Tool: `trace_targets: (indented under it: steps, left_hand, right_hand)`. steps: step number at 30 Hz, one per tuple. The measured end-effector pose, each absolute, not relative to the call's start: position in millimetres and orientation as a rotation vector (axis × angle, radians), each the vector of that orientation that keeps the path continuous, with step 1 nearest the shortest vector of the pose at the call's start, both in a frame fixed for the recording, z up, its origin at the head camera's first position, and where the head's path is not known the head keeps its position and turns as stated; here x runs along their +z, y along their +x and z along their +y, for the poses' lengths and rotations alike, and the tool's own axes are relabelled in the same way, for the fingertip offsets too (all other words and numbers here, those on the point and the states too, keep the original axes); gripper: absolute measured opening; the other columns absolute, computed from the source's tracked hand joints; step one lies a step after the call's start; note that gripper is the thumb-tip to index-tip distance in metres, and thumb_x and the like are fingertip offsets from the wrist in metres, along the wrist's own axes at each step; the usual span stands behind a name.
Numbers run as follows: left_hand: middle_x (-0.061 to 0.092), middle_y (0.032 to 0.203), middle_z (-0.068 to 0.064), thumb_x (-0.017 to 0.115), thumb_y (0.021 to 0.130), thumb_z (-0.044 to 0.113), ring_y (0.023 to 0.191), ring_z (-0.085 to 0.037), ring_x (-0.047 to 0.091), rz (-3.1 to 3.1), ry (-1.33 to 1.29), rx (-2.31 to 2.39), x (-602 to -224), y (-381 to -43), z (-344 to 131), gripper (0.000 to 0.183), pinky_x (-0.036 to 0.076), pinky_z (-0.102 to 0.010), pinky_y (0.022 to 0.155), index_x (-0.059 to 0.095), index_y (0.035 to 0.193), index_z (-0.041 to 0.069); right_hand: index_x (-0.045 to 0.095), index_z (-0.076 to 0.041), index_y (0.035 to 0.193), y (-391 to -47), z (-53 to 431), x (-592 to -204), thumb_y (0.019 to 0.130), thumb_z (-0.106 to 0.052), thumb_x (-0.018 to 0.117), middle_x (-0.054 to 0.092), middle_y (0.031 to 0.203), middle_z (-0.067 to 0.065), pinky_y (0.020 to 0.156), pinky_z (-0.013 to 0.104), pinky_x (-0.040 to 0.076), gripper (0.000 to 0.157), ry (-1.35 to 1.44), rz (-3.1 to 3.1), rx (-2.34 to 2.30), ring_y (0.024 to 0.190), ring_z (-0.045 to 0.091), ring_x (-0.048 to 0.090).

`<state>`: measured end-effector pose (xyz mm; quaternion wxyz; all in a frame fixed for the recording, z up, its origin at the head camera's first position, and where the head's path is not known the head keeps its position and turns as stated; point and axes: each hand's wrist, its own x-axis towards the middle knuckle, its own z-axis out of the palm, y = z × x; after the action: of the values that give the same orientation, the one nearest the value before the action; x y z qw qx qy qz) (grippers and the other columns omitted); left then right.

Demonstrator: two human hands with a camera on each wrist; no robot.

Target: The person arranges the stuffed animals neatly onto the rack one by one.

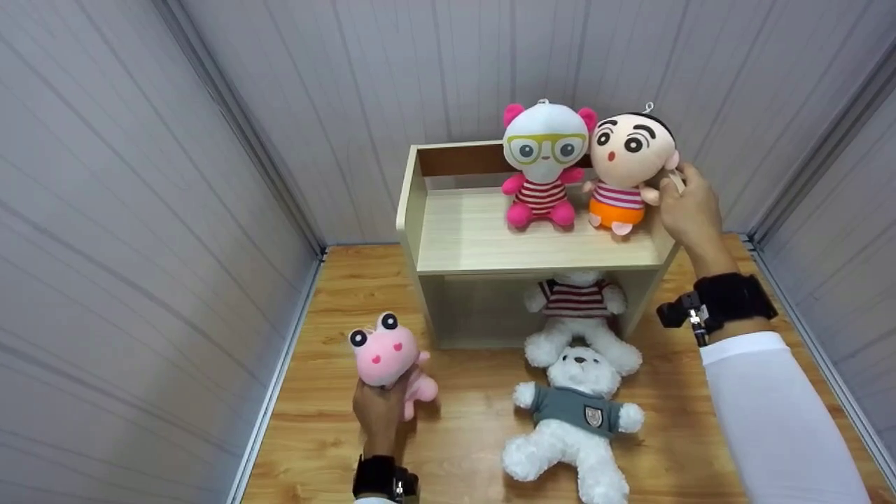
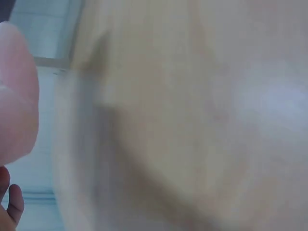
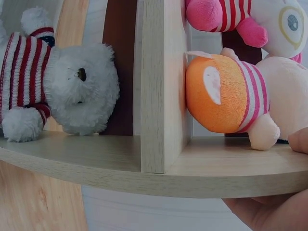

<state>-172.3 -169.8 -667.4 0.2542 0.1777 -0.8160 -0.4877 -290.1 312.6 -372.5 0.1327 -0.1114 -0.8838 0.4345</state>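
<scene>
My left hand holds a pink frog plush with big black eyes, gripping it just below the head, over the wood floor. In the left wrist view part of the pink plush shows at the left edge beside two fingertips. My right hand grips the right side panel of a small light-wood shelf; in the right wrist view the hand wraps that panel's edge. Close by it sits a boy doll in orange shorts, beside a pink-eared plush with yellow glasses.
In the shelf's lower compartment sits a white bear in a red-striped sweater, its head partly hidden by the board above. Another white bear in a grey-green shirt lies on the floor in front. Pale panel walls surround the area.
</scene>
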Motion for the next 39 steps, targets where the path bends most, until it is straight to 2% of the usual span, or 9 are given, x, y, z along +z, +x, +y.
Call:
trace_targets:
  steps: [7,11,15,19,23,27,32,35,39]
  left_hand:
    - [0.078,0.109,0.006,0.098,0.062,0.042,0.092,-0.009,0.072,-2.114,0.187,-1.369,-634,-176,-154,0.073,0.054,-0.016,0.081,0.068,0.125,0.019]
    - [0.077,0.113,0.005,0.099,0.062,0.030,0.093,-0.004,0.070,-2.032,0.035,-1.384,-613,-179,-145,0.079,0.053,-0.013,0.083,0.065,0.133,0.019]
    - [0.078,0.110,-0.001,0.100,0.059,0.016,0.093,0.001,0.068,-1.948,-0.037,-1.373,-595,-182,-138,0.082,0.052,-0.011,0.083,0.065,0.133,0.013]
    - [0.077,0.108,-0.010,0.098,0.056,0.002,0.097,0.002,0.068,-1.874,-0.103,-1.373,-569,-179,-130,0.080,0.052,-0.012,0.086,0.065,0.129,0.003]
    - [0.076,0.111,-0.013,0.092,0.061,-0.005,0.103,0.002,0.067,-1.831,-0.179,-1.392,-542,-174,-125,0.075,0.052,-0.014,0.090,0.062,0.130,-0.002]
    - [0.075,0.114,-0.013,0.087,0.065,-0.009,0.105,0.000,0.066,-1.792,-0.244,-1.433,-528,-176,-122,0.071,0.051,-0.016,0.092,0.061,0.131,-0.003]
    - [0.075,0.116,-0.009,0.085,0.071,-0.006,0.104,-0.006,0.067,-1.764,-0.292,-1.418,-527,-191,-122,0.066,0.051,-0.019,0.092,0.062,0.132,0.003]
    - [0.073,0.123,-0.008,0.081,0.080,-0.002,0.111,-0.010,0.066,-1.780,-0.314,-1.361,-522,-198,-121,0.065,0.050,-0.023,0.100,0.058,0.139,0.006]
    - [0.070,0.126,-0.008,0.077,0.086,0.001,0.117,-0.015,0.065,-1.799,-0.336,-1.304,-509,-203,-114,0.057,0.048,-0.028,0.105,0.057,0.139,0.006]
  right_hand:
    - [0.036,-0.011,0.158,-291,313,-373,0.107,-0.029,0.037,0.047,0.154,0.027,0.115,0.059,0.034,0.054,-0.320,-2.563,1.253,0.138,0.045,0.046]
    - [0.035,-0.010,0.158,-290,313,-372,0.107,-0.028,0.037,0.047,0.153,0.027,0.115,0.059,0.034,0.054,-0.318,-2.559,1.262,0.138,0.045,0.046]
    - [0.034,-0.010,0.159,-290,313,-372,0.107,-0.027,0.037,0.046,0.154,0.027,0.116,0.059,0.033,0.055,-0.320,-2.558,1.262,0.139,0.046,0.045]
    - [0.034,-0.010,0.159,-291,313,-372,0.107,-0.027,0.037,0.046,0.154,0.027,0.117,0.059,0.032,0.055,-0.321,-2.558,1.257,0.140,0.046,0.045]
    - [0.035,-0.009,0.158,-291,313,-372,0.107,-0.028,0.037,0.046,0.154,0.028,0.117,0.059,0.031,0.055,-0.314,-2.568,1.242,0.140,0.046,0.044]
    - [0.036,-0.008,0.158,-291,313,-372,0.107,-0.028,0.037,0.046,0.153,0.028,0.117,0.059,0.031,0.054,-0.307,-2.569,1.244,0.140,0.046,0.044]
    - [0.034,-0.011,0.159,-291,313,-372,0.107,-0.030,0.037,0.045,0.156,0.026,0.118,0.058,0.030,0.055,-0.329,-2.569,1.270,0.142,0.045,0.043]
    - [0.033,-0.011,0.160,-291,313,-372,0.107,-0.030,0.036,0.044,0.156,0.026,0.119,0.058,0.030,0.056,-0.333,-2.574,1.273,0.142,0.045,0.042]
    - [0.032,-0.010,0.160,-291,313,-372,0.107,-0.029,0.037,0.044,0.156,0.026,0.119,0.059,0.030,0.056,-0.330,-2.575,1.263,0.142,0.046,0.043]
